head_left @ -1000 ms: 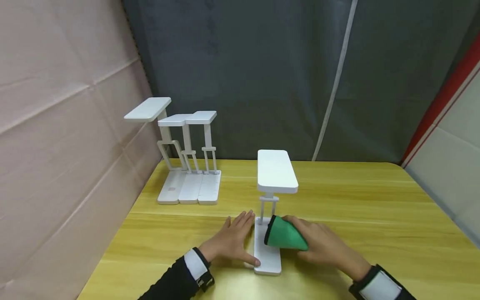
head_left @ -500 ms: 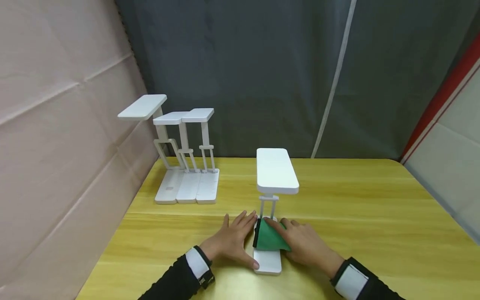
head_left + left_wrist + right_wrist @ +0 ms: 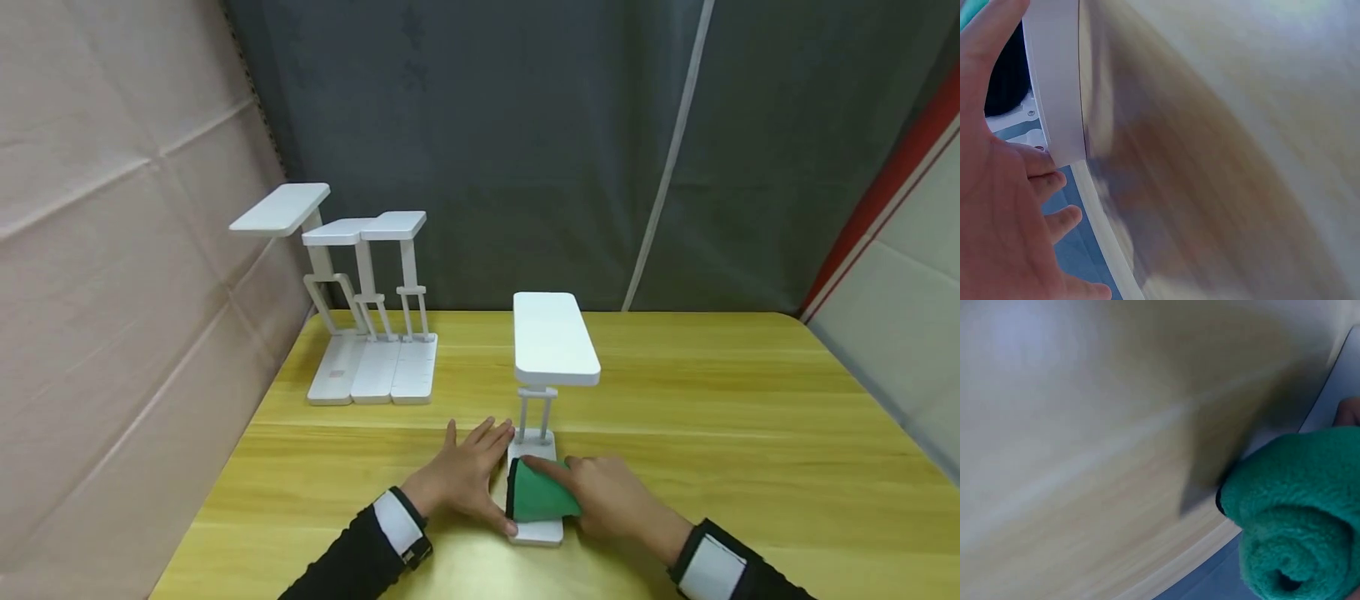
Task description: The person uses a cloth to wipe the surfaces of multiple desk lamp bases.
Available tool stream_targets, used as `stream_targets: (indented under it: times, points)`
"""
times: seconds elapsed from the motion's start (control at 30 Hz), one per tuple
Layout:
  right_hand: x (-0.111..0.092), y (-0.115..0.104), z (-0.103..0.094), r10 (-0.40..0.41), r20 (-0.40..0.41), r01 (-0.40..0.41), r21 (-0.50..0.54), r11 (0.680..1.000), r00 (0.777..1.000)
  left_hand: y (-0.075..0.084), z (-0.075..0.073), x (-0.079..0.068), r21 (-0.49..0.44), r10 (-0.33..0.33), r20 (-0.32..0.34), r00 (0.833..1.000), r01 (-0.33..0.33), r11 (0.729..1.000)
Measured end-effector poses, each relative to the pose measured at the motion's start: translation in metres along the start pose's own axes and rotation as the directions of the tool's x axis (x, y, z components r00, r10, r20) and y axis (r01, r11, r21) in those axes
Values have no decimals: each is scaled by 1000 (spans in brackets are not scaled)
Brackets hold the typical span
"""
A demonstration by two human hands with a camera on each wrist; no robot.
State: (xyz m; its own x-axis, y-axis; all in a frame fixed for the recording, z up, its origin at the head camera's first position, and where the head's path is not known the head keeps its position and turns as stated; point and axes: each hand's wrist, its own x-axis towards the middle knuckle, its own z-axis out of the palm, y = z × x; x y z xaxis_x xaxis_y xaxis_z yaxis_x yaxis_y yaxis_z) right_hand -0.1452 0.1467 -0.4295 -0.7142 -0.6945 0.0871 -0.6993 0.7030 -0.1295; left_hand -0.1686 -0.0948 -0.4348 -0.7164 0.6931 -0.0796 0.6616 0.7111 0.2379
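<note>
A white folding stand (image 3: 555, 337) with a flat rectangular top stands on the wooden table, its base (image 3: 534, 533) toward me. My right hand (image 3: 611, 497) holds a folded green cloth (image 3: 542, 495) down on that base, index finger stretched along it. Up close in the right wrist view, the fluffy cloth (image 3: 1297, 475) looks rolled, with a dark edge. My left hand (image 3: 463, 475) lies at the base's left side, fingers spread and thumb at the near left edge. The left wrist view has this hand (image 3: 1004, 212) against the base's white side (image 3: 1057, 81).
Several similar white stands (image 3: 375, 371) are lined up side by side at the table's back left. A dark curtain (image 3: 480, 150) hangs behind the wooden table (image 3: 705, 417). Pale walls rise at the left (image 3: 135, 292) and right (image 3: 915, 275).
My right hand has brought the green cloth leftward onto the base, then drawn it slightly toward me. The left hand has stayed by the base. The head view has shifted a little.
</note>
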Motion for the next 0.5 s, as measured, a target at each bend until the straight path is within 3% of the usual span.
stream_targets:
  times: [0.2, 0.37, 0.5]
  points:
    - [-16, -12, -6, -40, 57, 37, 51, 998, 998, 1, -1, -1, 57, -8, -13, 1000, 9, 998]
    - [-26, -13, -16, -161, 94, 135, 234, 963, 983, 2, -2, -2, 25, -2, 0, 1000, 2, 1000]
    - [-19, -4, -30, -125, 45, 107, 279, 954, 991, 3, 0, -2, 1, 4, 3, 1000, -4, 1000]
